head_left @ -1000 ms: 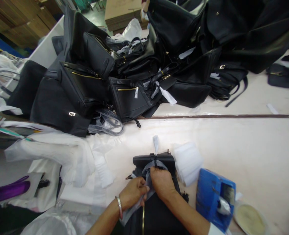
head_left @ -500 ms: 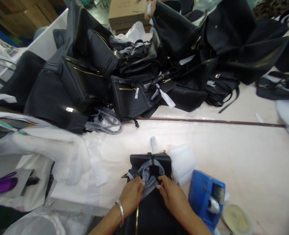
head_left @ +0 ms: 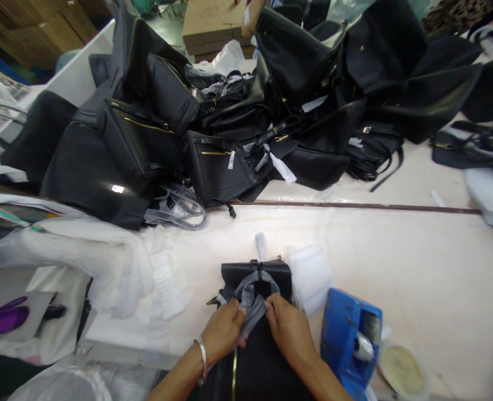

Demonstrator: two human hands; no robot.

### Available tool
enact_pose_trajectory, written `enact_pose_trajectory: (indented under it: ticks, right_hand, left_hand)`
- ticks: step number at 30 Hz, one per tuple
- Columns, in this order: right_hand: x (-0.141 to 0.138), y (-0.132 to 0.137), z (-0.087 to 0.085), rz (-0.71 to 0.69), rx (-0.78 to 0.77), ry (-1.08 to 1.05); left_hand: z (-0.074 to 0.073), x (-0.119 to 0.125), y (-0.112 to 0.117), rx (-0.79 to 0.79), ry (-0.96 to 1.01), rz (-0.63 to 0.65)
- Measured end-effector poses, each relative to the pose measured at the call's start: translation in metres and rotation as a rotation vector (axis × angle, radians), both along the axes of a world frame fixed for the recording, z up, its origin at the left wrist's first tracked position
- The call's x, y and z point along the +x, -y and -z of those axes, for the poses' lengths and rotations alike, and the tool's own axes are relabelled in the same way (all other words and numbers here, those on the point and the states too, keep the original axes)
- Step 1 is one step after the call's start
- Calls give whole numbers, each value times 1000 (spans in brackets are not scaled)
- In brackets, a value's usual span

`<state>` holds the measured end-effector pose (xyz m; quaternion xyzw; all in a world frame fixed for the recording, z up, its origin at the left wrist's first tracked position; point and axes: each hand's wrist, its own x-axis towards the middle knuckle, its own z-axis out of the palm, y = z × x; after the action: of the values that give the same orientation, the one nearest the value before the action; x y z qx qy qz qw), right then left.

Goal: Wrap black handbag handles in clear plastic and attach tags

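Note:
A black handbag lies on the pale table right in front of me, its handles wrapped in thin clear plastic film. My left hand, a silver bangle on its wrist, pinches the film on the left side. My right hand pinches the same film from the right, fingertips almost meeting those of the left. A white foam strip sticks up at the bag's far end.
A blue tape dispenser and a round tin sit to my right. White foam pieces lie beside the bag. A big heap of black handbags fills the far table. White plastic bags pile at the left.
A second ago both hands gripped the film close together higher up; they parted, then drew together again lower on the wrapped handles. The camera view shifted slightly to the right.

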<state>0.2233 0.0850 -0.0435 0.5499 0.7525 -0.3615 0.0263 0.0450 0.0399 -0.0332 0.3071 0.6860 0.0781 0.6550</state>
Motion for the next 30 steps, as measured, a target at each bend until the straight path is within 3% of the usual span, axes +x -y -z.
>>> enact_pose_trajectory:
  ticks: [5,12,17,24,30]
  right_hand:
    - [-4,-2,9,5,120,134]
    - [-4,0,22,-55,292,256]
    - [-5,1,33,-55,319,321]
    - [-8,-3,35,-71,268,366]
    - [-11,-9,33,-126,257,407]
  left_hand:
    - [7,-1,9,2,55,-56]
    - [-11,-12,10,-19,95,-53]
    - [-18,-12,9,17,131,-32]
    - [-6,0,15,-91,226,-4]
    - [4,1,6,-117,218,-8]
